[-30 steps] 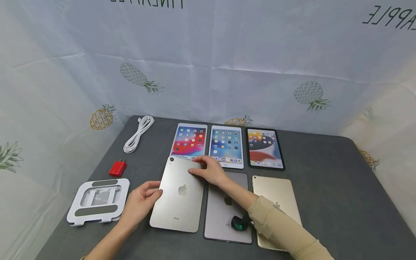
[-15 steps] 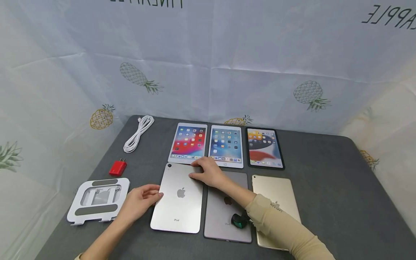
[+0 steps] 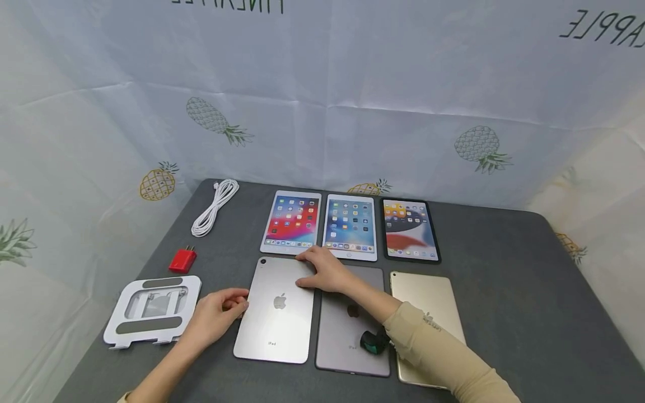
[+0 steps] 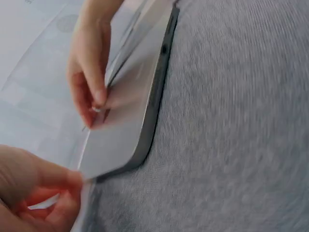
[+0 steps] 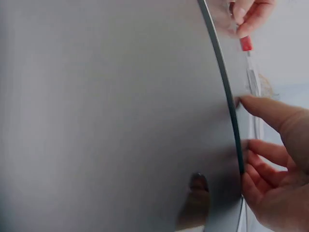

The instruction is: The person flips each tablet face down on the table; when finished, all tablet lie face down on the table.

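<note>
A silver tablet [image 3: 274,324] lies back up on the table, its far edge close to a white tablet. My left hand [image 3: 214,316] is at its left edge, fingers bent, thumb beside the edge rather than over the back. In the left wrist view, the left fingertips [image 4: 76,180] meet or nearly meet that edge. My right hand [image 3: 327,271] holds the silver tablet's far right corner, thumb on the back and fingers at the far edge. Beneath the right forearm lie a grey tablet [image 3: 335,336] and a gold tablet [image 3: 435,291], both back up.
Two white tablets [image 3: 292,221] and a black-framed tablet [image 3: 410,229] lie screen up along the back. To the left are a folded white stand [image 3: 151,330], a red charger plug [image 3: 182,261] and a coiled white cable [image 3: 214,210]. A pineapple-print cloth [image 3: 322,140] hangs behind the table.
The silver tablet's far end has come down and toward me, uncovering the white tablet's lower edge. My right hand has moved with it. My left thumb has drawn off its back.
</note>
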Demonstrator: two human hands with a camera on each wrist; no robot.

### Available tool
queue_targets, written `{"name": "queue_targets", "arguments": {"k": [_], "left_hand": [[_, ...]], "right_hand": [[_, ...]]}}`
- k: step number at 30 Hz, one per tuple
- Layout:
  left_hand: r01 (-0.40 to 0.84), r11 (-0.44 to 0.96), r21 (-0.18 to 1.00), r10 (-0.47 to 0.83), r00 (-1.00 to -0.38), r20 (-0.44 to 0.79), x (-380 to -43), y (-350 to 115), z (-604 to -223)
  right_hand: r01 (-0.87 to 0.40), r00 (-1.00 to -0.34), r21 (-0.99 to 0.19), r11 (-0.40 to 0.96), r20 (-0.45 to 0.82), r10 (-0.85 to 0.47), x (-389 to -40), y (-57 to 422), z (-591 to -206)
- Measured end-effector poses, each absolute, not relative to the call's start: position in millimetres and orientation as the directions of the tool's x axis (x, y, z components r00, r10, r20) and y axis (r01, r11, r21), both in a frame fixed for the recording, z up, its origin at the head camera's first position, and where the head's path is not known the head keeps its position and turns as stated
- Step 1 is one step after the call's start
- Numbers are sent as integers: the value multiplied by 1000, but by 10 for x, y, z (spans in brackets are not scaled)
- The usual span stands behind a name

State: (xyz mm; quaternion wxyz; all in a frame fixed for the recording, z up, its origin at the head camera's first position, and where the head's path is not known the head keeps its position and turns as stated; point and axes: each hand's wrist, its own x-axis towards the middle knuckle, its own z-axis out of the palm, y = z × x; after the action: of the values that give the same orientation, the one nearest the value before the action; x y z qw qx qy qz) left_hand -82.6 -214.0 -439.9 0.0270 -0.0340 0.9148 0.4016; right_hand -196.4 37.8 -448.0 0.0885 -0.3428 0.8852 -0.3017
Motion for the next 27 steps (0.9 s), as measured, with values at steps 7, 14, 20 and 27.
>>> {"name": "queue_targets", "arguments": {"k": [7,14,20,27], "left_hand": [[12,672,741,-7,-1000,22,-862,-2091,-4352],[21,660,751,8,-1000,21,-870,-2028,-4405],[-40,625,779,31,-997,-76,-900,-1995,-4406],[-60,583,810,37,-994,-100,-924,-1995,-4407]], "right_hand": [[-521,-729,-635,571,-17,-684,-1962,438,-4445],[-552,-686,-619,558,-43,-726,-1960,476,-4441],[-598,-577,-606,524,-127,-806,-1998,567,-4386],[-630,-525,-588,507,-157,-836,-2023,611,-4403]]}}
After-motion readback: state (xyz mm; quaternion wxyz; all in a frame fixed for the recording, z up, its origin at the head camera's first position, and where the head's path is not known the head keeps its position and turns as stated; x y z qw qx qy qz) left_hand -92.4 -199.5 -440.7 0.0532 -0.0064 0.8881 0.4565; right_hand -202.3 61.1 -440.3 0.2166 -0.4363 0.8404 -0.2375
